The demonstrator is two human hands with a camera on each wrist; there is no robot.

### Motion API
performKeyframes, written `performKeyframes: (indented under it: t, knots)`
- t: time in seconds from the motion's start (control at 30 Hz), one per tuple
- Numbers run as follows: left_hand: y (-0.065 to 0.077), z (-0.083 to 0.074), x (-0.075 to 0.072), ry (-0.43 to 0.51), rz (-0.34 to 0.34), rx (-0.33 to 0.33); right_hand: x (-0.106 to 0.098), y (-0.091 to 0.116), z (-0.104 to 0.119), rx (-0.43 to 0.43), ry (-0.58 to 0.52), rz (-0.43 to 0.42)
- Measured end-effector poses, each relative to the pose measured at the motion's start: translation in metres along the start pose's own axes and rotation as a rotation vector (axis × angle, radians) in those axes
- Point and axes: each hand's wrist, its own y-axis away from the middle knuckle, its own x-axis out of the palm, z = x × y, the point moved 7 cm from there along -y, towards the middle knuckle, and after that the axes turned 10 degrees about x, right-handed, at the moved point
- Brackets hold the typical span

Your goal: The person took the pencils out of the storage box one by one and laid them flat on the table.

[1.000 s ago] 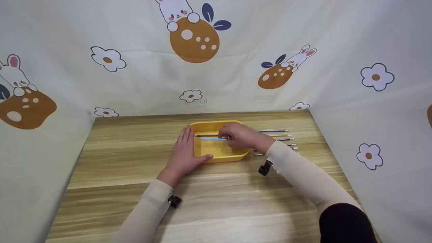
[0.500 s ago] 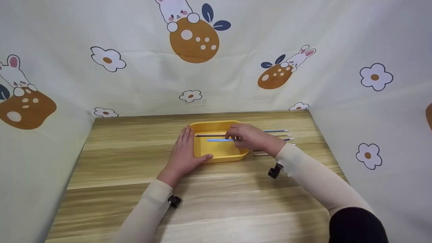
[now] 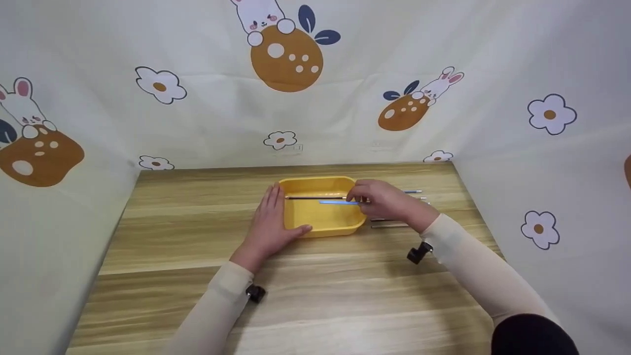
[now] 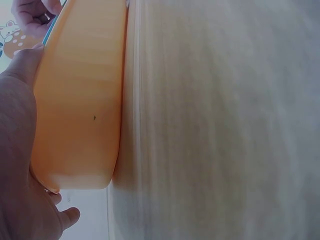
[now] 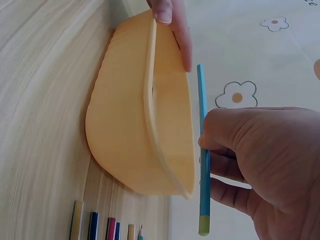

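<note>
A yellow plastic basin (image 3: 325, 231) sits on the table, one dark pencil (image 3: 310, 198) lying inside it. My left hand (image 3: 268, 224) rests along the basin's left end, fingers straight and thumb over the near rim. Between the thumb and fingers of my right hand (image 3: 387, 199) is a light blue pencil (image 3: 337, 202), held level over the basin's right end. The right wrist view shows this blue pencil (image 5: 205, 182) with a yellow-green end, just above the rim, and the left thumb (image 5: 164, 15) at the far end of the basin.
Several pencils (image 3: 392, 226) lie side by side on the wood-grain table (image 3: 315, 286), right of the basin and partly under my right arm. A printed cloth (image 3: 212, 123) with rabbits and flowers encloses the back and both sides.
My right hand has moved right, carrying the blue pencil from the middle of the basin to its right end. The left hand and the basin stay where they were.
</note>
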Motion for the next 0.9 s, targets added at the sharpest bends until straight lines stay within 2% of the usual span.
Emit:
performKeyframes:
  t: [0.27,0.73,0.9]
  knots:
    - [0.001,0.0,0.0,0.014,0.016,-0.022,-0.004,0.019,-0.018,0.05,0.003,-0.021]
    - [0.0,0.001,0.001,0.017,0.019,-0.01,-0.011,0.051,-0.034,0.118,0.014,-0.023]
    - [0.0,0.0,0.0,0.019,0.02,-0.016,-0.011,0.061,-0.042,0.133,-0.023,-0.012]
